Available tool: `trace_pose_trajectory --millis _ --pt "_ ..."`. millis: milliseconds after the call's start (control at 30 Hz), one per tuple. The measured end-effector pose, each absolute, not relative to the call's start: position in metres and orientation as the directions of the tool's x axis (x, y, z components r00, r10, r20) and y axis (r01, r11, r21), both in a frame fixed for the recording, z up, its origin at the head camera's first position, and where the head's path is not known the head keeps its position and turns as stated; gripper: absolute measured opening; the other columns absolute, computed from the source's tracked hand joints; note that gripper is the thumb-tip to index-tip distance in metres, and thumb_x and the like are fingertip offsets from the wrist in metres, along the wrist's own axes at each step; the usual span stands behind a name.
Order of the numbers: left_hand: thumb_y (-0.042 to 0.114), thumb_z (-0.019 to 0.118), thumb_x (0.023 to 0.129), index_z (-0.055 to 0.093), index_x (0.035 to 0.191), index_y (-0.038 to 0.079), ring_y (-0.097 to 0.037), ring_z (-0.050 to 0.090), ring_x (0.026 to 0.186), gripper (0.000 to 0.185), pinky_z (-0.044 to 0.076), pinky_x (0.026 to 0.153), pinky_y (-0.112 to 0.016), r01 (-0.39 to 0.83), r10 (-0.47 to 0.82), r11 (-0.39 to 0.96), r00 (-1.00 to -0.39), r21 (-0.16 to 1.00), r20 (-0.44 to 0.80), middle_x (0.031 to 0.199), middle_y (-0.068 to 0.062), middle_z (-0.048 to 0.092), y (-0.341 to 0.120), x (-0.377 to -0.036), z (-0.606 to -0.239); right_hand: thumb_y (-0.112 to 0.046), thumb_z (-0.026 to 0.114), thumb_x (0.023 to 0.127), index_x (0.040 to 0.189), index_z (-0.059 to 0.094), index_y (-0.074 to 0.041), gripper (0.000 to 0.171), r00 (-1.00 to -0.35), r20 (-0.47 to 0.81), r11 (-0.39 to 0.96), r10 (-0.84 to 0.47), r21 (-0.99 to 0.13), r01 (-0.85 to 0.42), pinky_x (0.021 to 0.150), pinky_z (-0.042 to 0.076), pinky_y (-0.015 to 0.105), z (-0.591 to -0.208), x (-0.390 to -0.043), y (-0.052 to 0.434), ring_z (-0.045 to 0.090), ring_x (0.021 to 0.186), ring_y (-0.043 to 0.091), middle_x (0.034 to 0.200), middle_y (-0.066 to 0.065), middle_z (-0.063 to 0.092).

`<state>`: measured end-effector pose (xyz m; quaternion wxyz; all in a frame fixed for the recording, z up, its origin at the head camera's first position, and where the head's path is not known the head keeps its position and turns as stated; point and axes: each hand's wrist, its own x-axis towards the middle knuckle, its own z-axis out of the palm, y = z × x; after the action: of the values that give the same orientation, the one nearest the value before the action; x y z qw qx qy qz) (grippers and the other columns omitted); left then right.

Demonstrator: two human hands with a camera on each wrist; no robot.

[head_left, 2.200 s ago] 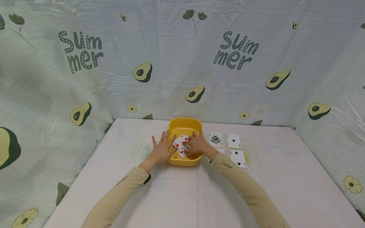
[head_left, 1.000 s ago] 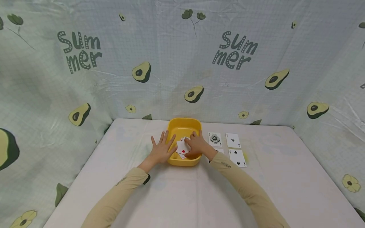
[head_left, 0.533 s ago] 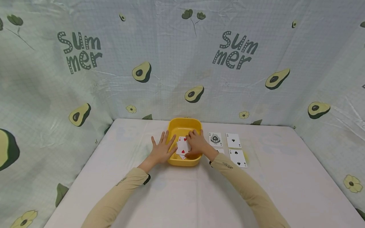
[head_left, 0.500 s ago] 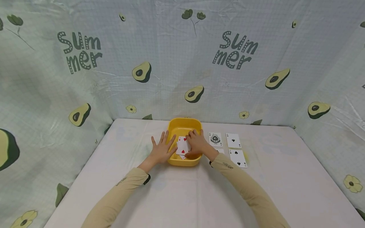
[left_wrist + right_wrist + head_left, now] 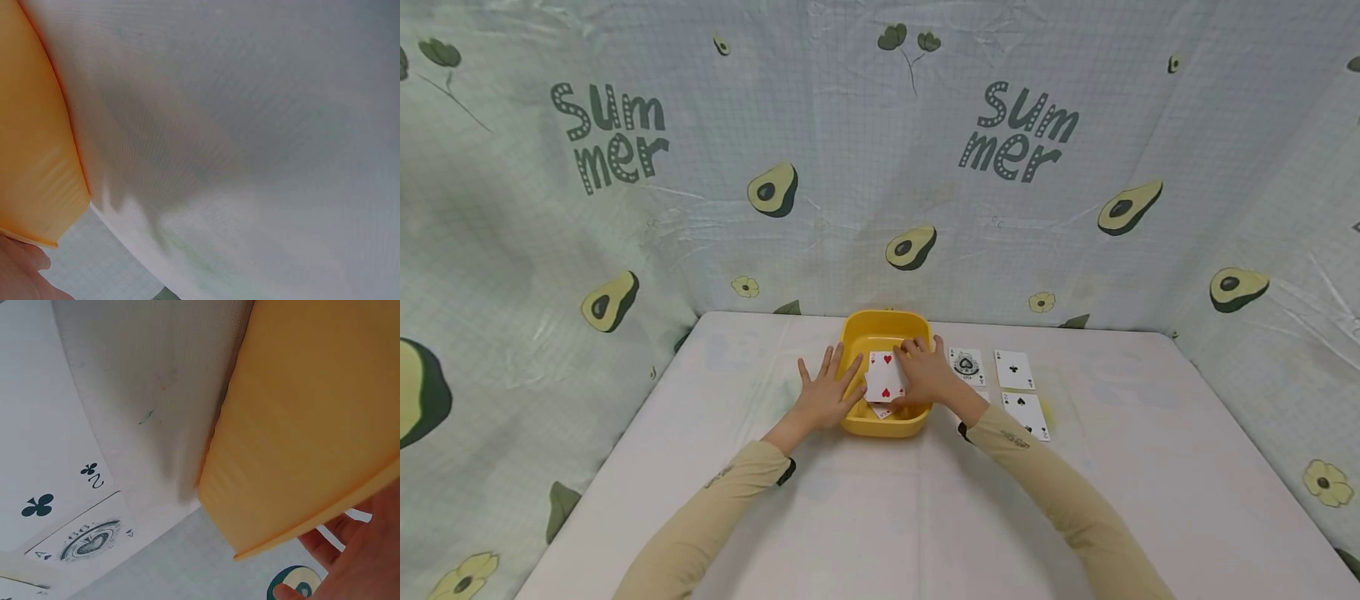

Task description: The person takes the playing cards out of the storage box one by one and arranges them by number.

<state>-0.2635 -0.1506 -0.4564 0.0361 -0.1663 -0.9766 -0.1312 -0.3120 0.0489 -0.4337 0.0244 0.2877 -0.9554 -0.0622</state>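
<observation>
While left hand (image 5: 824, 398) lies flat, fingers straight, steadying the tub (image 5: 877, 331), right hand (image 5: 927, 377) pinches a heart card (image 5: 883, 377); next, lift it clear.

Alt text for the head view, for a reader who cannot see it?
The right hand pinches a red hearts card above a yellow tub, while the left hand rests flat against the tub's left side. Three black-suit cards lie face up to the right.

Open white table (image 5: 880, 517) stretches toward the person from both hands. The yellow tub (image 5: 880, 332) walls in the right hand (image 5: 925, 379) and flanks the left hand (image 5: 823, 398); playing cards (image 5: 1015, 371) lie just right of the right hand.
</observation>
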Motion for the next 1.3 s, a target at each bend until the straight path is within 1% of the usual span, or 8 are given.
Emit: trace_pose_trajectory --millis 133,233,300,533,800,967,1300 --pt "0.045 0.033 0.094 0.019 0.143 0.020 -0.037 0.003 0.138 0.057 -0.004 0.095 -0.072 0.333 0.316 0.911 -0.943 0.242 0.104 0.150 -0.018 0.004 -0.150 -0.264 -0.455 -0.063 0.065 0.064 0.135 0.037 -0.010 0.093 -0.834 0.024 0.833 -0.552 0.064 -0.550 0.105 0.020 0.052 -0.429 -0.308 0.056 0.032 0.122 0.027 0.128 0.008 0.041" --pt "0.045 0.033 0.094 0.019 0.143 0.020 -0.037 0.003 0.138 0.057 -0.004 0.095 -0.072 0.331 0.315 0.912 -0.944 0.242 0.103 0.150 -0.018 0.004 -0.151 -0.263 -0.455 -0.057 0.069 0.065 0.134 0.038 -0.008 0.090 -0.824 0.048 0.825 -0.565 -0.004 -0.565 0.104 0.024 0.050 -0.424 -0.304 0.061 0.034 0.119 0.029 0.127 0.011 0.042" --pt "0.044 0.033 0.094 0.019 0.143 0.020 -0.037 0.003 0.138 0.057 -0.003 0.095 -0.072 0.330 0.313 0.912 -0.944 0.242 0.105 0.150 -0.018 0.004 -0.151 -0.263 -0.454 -0.054 0.070 0.065 0.133 0.039 -0.007 0.088 -0.817 0.065 0.818 -0.573 -0.019 -0.575 0.103 0.026 0.049 -0.420 -0.302 0.066 0.035 0.117 0.029 0.127 0.012 0.042" --pt "0.043 0.034 0.094 0.020 0.143 0.019 -0.038 0.004 0.138 0.057 -0.003 0.094 -0.072 0.330 0.312 0.912 -0.944 0.244 0.109 0.150 -0.019 0.005 -0.151 -0.264 -0.454 -0.052 0.069 0.066 0.133 0.038 -0.007 0.087 -0.805 0.109 0.809 -0.584 -0.009 -0.588 0.099 0.029 0.051 -0.414 -0.297 0.083 0.035 0.114 0.028 0.125 0.011 0.042" --pt "0.041 0.035 0.094 0.018 0.144 0.019 -0.038 0.003 0.138 0.057 -0.006 0.094 -0.072 0.328 0.312 0.909 -0.944 0.257 0.103 0.150 -0.019 0.003 -0.151 -0.265 -0.455 -0.058 0.068 0.064 0.133 0.038 -0.009 0.089 -0.813 0.143 0.820 -0.565 -0.010 -0.572 0.100 0.028 0.051 -0.413 -0.294 0.100 0.035 0.114 0.027 0.125 0.010 0.042" --pt "0.043 0.035 0.093 0.020 0.143 0.018 -0.038 0.002 0.138 0.058 -0.006 0.094 -0.071 0.329 0.310 0.907 -0.944 0.264 0.112 0.150 -0.018 0.003 -0.151 -0.265 -0.455 -0.058 0.067 0.065 0.133 0.039 -0.008 0.089 -0.814 0.161 0.824 -0.558 -0.013 -0.567 0.100 0.027 0.052 -0.412 -0.291 0.105 0.036 0.115 0.028 0.126 0.010 0.044" --pt "0.046 0.032 0.094 0.019 0.143 0.019 -0.038 0.004 0.138 0.058 -0.004 0.095 -0.072 0.338 0.316 0.906 -0.941 0.255 0.123 0.150 -0.019 0.004 -0.151 -0.265 -0.459 -0.060 0.065 0.064 0.129 0.044 -0.007 0.087 -0.801 0.206 0.824 -0.562 0.051 -0.565 0.095 0.031 0.052 -0.408 -0.288 0.126 0.038 0.111 0.027 0.121 0.010 0.048"
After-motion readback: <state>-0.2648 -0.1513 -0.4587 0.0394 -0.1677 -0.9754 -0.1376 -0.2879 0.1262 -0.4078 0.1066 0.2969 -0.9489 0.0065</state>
